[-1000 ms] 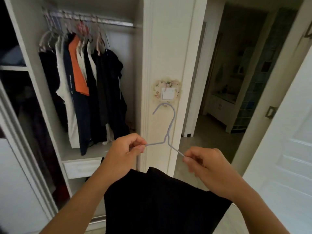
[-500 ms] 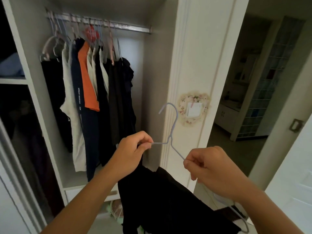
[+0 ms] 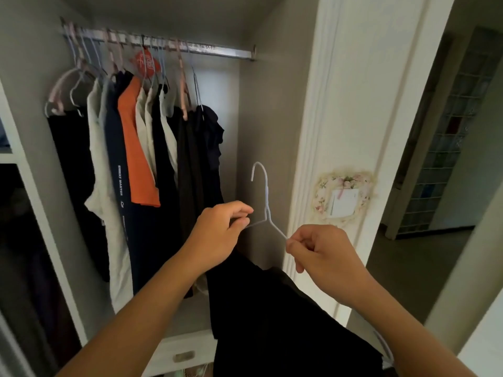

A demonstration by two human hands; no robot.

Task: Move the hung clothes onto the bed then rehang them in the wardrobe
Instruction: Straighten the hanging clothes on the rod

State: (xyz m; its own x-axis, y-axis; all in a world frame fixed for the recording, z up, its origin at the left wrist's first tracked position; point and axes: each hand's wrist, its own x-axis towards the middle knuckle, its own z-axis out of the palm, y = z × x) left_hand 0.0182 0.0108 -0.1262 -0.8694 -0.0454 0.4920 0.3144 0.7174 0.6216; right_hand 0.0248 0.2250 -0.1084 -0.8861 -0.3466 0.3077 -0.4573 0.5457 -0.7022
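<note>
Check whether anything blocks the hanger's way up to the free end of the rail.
Nothing visible does. The hanger, held by the left hand and right hand, sits below the rail's bare right end; the hung clothes crowd further left.

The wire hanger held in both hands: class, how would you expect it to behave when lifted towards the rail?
The hanger looks thin, so probably light and a bit springy. The black garment droops limply below, so it will likely sway. With only fingers pinching the wire, it might twist.
</note>
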